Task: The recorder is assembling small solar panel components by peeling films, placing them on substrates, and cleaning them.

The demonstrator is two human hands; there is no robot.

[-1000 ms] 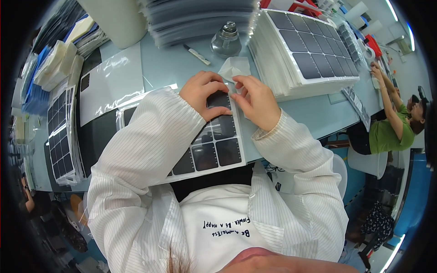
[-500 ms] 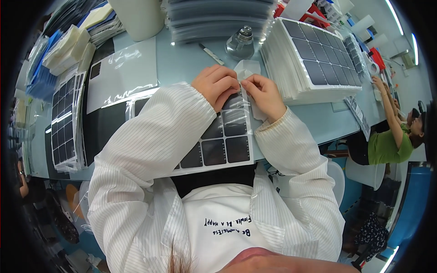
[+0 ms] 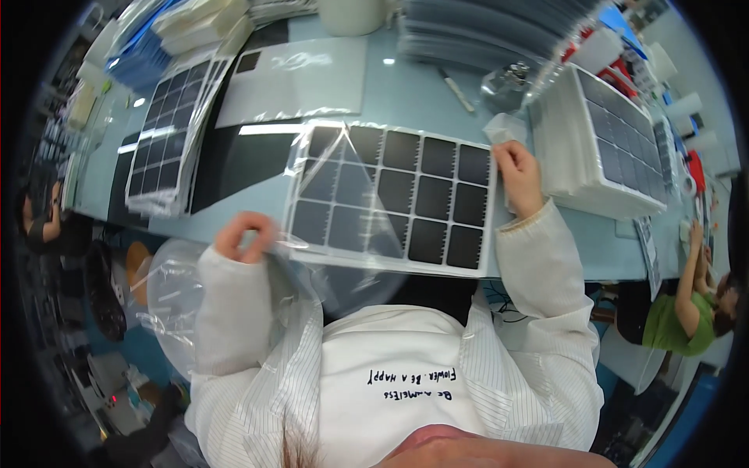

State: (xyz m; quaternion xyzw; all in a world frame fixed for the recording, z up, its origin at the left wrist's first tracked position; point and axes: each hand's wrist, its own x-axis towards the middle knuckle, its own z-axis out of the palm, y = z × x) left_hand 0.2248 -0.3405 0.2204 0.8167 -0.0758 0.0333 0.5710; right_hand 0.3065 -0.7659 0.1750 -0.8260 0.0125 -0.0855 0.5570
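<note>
While one clear film is pinched by the curled left hand, one sheet of fifteen dark squares on the counter is held at its upper-right corner by the closed right hand.

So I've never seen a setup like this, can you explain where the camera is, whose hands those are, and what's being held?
There's no machine here: these are a person's two bare hands. The pictures come from a wide fisheye camera on that person's head, looking down, so straight edges bend.

On the pale blue-green table lies a white sheet with rows of dark, rounded squares. The left hand, a bit blurred, holds clear, thin plastic film that is partly folded back off it. The right hand is at the sheet's far right corner; whether it pinches it, I can't tell. Beyond that hand stands a tall stack of white-edged sheets.
</note>
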